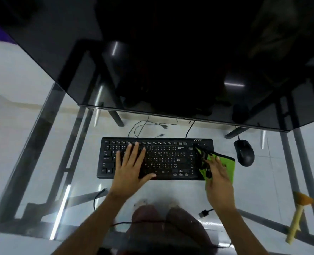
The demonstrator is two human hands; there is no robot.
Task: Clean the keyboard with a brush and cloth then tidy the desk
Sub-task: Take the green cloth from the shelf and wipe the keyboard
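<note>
A black keyboard (pixel 163 159) lies flat on the glass desk (pixel 32 162) in front of me. My left hand (pixel 130 166) rests flat on its left half, fingers spread, holding nothing. My right hand (pixel 217 179) is at the keyboard's right end, gripping a green cloth (pixel 228 164) that drapes over the number pad corner. Dark strands, blurred, stick out between the fingers and the keys. A wooden-handled brush (pixel 298 214) with an orange head lies on the glass at the far right, apart from both hands.
A black mouse (pixel 244 152) sits right of the keyboard. A dark monitor (pixel 171 61) overhangs the back of the desk. Loose cables (pixel 145 126) lie behind the keyboard, and a USB plug (pixel 203 213) is near my right wrist. My knees show under the glass.
</note>
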